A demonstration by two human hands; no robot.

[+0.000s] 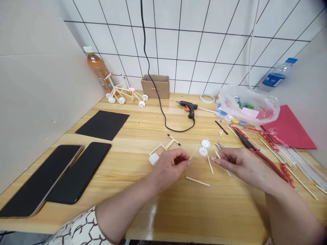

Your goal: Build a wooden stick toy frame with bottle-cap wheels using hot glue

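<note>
Between thumb and forefinger, my left hand (173,166) pinches a short wooden stick (193,155). My right hand (238,165) grips short stick pieces (217,156) at its fingertips. Two white bottle caps (203,151) lie between the hands, with a loose stick (210,164) beside them and another stick (198,181) nearer the front. Just beyond my left hand is a small stick frame (173,140) with black ends, next to a white piece (154,159) partly covered by the hand. Small scissors (219,145) show partly behind my right hand.
A black glue gun (189,107) with its cord lies at the back. Red-handled pliers (265,160) and many sticks are at the right, below a plastic bag (247,105) of caps. Two phones (81,173) lie left; a stick tricycle model (122,90) stands behind.
</note>
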